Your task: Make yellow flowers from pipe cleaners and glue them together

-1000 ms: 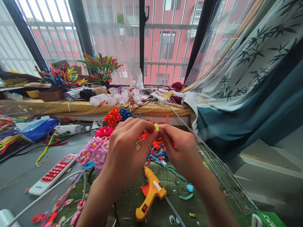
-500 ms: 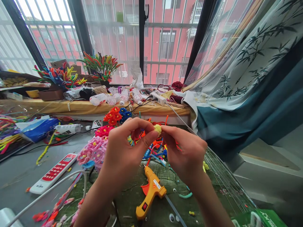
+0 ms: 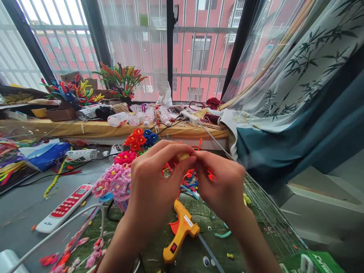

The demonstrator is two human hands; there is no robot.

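A small fuzzy pale-yellow piece [image 3: 183, 156], which looks like coiled chenille stem, sits between the fingers of my left hand [image 3: 156, 178], mostly covered by them. My right hand [image 3: 223, 180] is closed in a pinch, its fingertips pressed against those of the left at the right end of the piece. What the right fingertips grip there is hidden. Below both hands an orange hot glue gun [image 3: 182, 231] lies on the green mat [image 3: 153, 235], a clear glue stick [image 3: 210, 252] running out of its back. Loose coloured chenille pieces [image 3: 190, 189] lie behind the hands.
Pink chenille flowers [image 3: 112, 182] stand left of my hands, with red ones [image 3: 135, 139] and blue ones [image 3: 150, 137] behind. A white-and-red remote [image 3: 65, 208] and a cable [image 3: 57, 227] lie at left. Googly eyes [image 3: 206, 261] lie near the glue gun. Bottles [image 3: 118, 119] line the sill.
My fingers have drawn together over the yellow piece, so less of it shows. The left fingers have shifted slightly right and the fingertips of both hands now meet.
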